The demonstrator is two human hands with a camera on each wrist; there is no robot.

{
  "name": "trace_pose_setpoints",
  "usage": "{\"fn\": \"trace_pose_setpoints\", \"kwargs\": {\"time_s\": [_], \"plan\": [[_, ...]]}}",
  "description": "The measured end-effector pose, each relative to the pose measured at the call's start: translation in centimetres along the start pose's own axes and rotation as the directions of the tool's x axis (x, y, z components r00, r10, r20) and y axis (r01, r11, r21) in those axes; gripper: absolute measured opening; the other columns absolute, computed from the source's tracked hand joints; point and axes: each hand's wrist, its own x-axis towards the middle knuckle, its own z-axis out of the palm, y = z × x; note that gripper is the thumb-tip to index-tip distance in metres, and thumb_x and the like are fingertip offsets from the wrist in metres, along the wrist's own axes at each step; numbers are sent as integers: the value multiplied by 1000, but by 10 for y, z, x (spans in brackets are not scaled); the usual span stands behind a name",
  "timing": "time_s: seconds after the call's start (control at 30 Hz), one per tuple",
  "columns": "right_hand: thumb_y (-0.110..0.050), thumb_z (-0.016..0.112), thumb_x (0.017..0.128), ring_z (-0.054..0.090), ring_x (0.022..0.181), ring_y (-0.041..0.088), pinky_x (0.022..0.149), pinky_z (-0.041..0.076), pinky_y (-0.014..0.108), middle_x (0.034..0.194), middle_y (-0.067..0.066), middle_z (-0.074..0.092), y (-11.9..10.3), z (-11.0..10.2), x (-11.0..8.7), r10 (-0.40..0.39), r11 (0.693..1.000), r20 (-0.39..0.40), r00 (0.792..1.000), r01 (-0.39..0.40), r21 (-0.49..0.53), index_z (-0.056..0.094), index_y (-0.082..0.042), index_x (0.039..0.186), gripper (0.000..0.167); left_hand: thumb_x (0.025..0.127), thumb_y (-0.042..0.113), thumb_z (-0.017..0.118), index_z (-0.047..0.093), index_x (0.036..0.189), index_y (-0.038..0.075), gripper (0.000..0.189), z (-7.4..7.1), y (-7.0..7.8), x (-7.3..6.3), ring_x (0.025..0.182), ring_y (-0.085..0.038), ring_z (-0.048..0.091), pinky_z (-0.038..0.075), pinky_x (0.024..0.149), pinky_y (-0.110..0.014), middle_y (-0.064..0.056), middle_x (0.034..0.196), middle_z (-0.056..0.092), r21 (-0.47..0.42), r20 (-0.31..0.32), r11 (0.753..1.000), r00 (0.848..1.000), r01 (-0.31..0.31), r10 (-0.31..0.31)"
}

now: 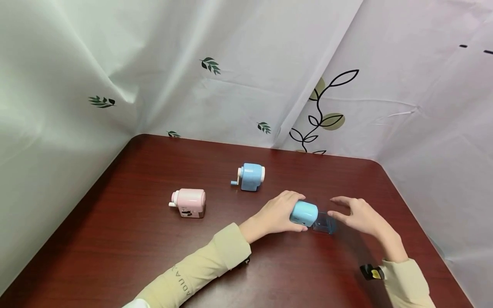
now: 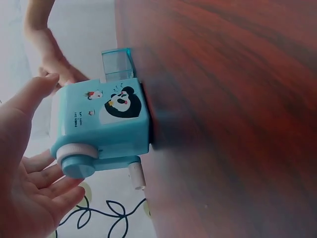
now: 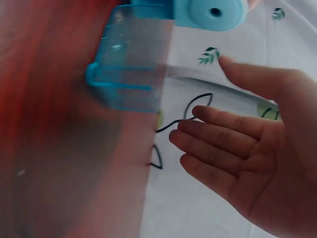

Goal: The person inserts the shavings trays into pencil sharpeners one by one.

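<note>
A light blue crank pencil sharpener (image 1: 304,213) with a panda picture (image 2: 121,103) is at the right of the table. My left hand (image 1: 283,211) grips it around its crank end, thumb on the near side and fingers on the far side. In the left wrist view its white-collared knob and crank (image 2: 137,176) face the palm. From the opposite end sticks out a clear blue shavings drawer (image 3: 131,64). My right hand (image 1: 358,214) is beside that drawer, apart from it, with fingers extended and nothing held.
A pink crank sharpener (image 1: 191,202) stands left of centre. Another blue sharpener (image 1: 251,176), with a white-armed crank, stands farther back. The dark red wooden table (image 1: 154,256) meets a white leaf-patterned curtain (image 1: 239,98) behind and at the sides.
</note>
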Motion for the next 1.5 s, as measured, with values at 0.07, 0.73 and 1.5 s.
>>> {"fn": "trace_pose_setpoints", "kwargs": {"time_s": [0.07,0.73,1.5], "plan": [[-42,66,88,64,108,36,86,50,52,122,23,64,3,3,-3,10,1000,28,1000,-10,0,58,3,126,60,78,47,75,48,136,11,73,1,1,1,119,-14,51,47,92,-22,-1,131,56,-2,14,1000,1000,-1,1],[-34,86,66,65,99,25,77,53,34,114,13,68,24,28,-8,-57,998,82,995,55,24,62,-1,121,69,82,41,74,46,138,10,70,14,3,9,116,-17,54,49,91,-24,-4,131,56,68,52,998,999,2,-6],[-27,83,72,71,91,21,74,54,28,102,8,72,25,38,-13,-19,995,4,1000,19,99,62,-5,114,52,76,43,78,59,121,11,58,19,1,18,102,-12,59,50,84,-22,-1,113,63,151,18,988,1000,5,-8]]}}
